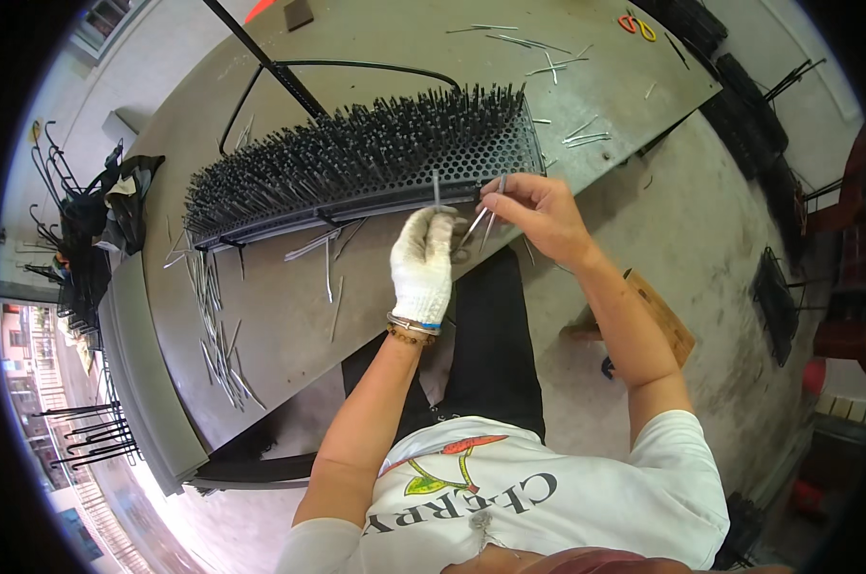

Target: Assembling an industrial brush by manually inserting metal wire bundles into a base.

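A long, curved black perforated metal rack [375,204] stands on the table, its holes densely filled with dark upright pins [356,143]. My left hand [421,258] wears a white knit glove and is closed just in front of the rack's near edge. From its fingertips a thin grey strip [437,187] points up. Close beside it, my bare right hand [540,215] pinches a few thin silvery strips [480,226] between thumb and fingers, their ends slanting down toward the glove. The exact shape of the strips is too small to make out.
Loose silvery strips [218,335] lie scattered at the table's left, with more at the far right. Orange and yellow scissors [637,26] rest near the far right edge. A black bar frame [294,81] rises behind the rack. A wooden stool [657,316] stands right of my legs.
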A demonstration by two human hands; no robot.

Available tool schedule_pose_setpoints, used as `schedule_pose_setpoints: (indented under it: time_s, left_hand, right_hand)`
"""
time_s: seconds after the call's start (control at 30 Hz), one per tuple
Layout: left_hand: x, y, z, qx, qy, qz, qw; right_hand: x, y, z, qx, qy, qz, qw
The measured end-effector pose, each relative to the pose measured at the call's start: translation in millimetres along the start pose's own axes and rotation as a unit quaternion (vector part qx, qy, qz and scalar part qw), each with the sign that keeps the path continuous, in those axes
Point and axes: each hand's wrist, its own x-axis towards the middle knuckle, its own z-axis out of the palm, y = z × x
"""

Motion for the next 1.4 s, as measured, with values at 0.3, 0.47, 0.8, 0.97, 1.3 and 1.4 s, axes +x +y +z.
schedule_pose_setpoints:
  time_s: [0.3,0.47,0.8,0.97,1.3,1.4]
  left_hand:
    - [-8.2,-10.4,-100.2,0.458,0.195,0.262,0.827]
    - [-16.8,-14.2,-135.6,0.593,0.24,0.076,0.765]
    - [0.4,-17.2,-151.8,0.675,0.324,-0.007,0.663]
    - [2.3,-4.4,-175.6,0.675,0.278,-0.083,0.679]
    - [-33.3,-9.5,-223.3,0.607,0.309,0.143,0.719]
    - [-53.1,-16.0,-206.8,0.686,0.131,0.224,0.68]
  right_hand:
    - [68.4,-38.3,-58.3,-0.341,0.166,-0.298,0.876]
    - [94.6,-17.8,-59.1,-0.387,0.137,-0.374,0.832]
    - [105.4,-11.8,-53.7,-0.378,0.09,-0.31,0.868]
    - [109.9,-7.8,-58.3,-0.375,0.091,-0.29,0.876]
    - [103.7,-8.0,-61.6,-0.331,0.123,-0.235,0.906]
    - [103.4,-7.1,-60.6,-0.345,0.127,-0.255,0.894]
